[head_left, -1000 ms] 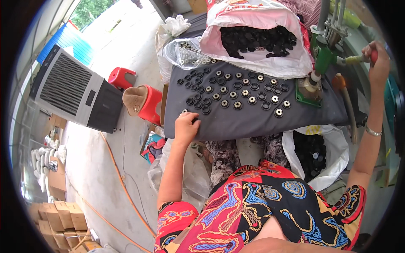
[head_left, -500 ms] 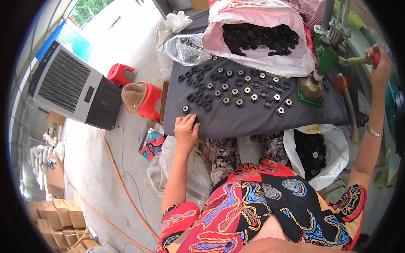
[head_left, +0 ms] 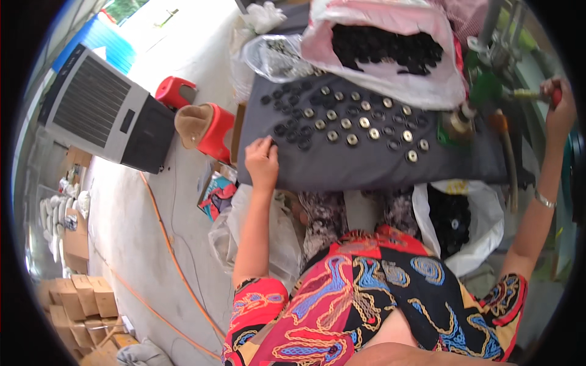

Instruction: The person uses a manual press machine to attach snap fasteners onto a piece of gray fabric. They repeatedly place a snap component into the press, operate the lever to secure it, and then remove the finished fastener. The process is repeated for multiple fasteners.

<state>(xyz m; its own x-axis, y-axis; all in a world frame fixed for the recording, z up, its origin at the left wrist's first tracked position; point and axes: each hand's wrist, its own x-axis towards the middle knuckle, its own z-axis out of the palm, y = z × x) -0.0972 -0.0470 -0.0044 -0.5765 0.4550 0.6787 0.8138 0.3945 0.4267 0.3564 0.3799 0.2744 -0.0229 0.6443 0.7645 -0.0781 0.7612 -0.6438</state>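
My left hand (head_left: 262, 162) is closed at the left front of the grey cloth-covered table (head_left: 342, 174). A dark edge shows at its fingertips, but the fingers hide most of what they pinch. Just beyond them lie several plain black rings (head_left: 280, 130). To their right are black rings with shiny metal centres (head_left: 352, 139), spread in loose rows. At the far right my right hand (head_left: 560, 110) is wrapped round the red knob (head_left: 556, 96) of a lever. That lever belongs to a green hand press (head_left: 486, 87) at the table's right edge, blurred here.
An open white sack (head_left: 387, 82) of black parts lies at the back, beside a clear bag (head_left: 278, 58) of small metal pieces. A hammer (head_left: 506, 143) rests right. Below stands another white sack (head_left: 482, 226). Left are red stools (head_left: 215, 140), an air cooler (head_left: 101, 110) and an orange hose (head_left: 168, 238).
My left hand has drawn its fingers in and moved slightly left and away from me. The metal-centred ring by its fingertips no longer shows. My right hand stays on the knob, and the view has shifted.
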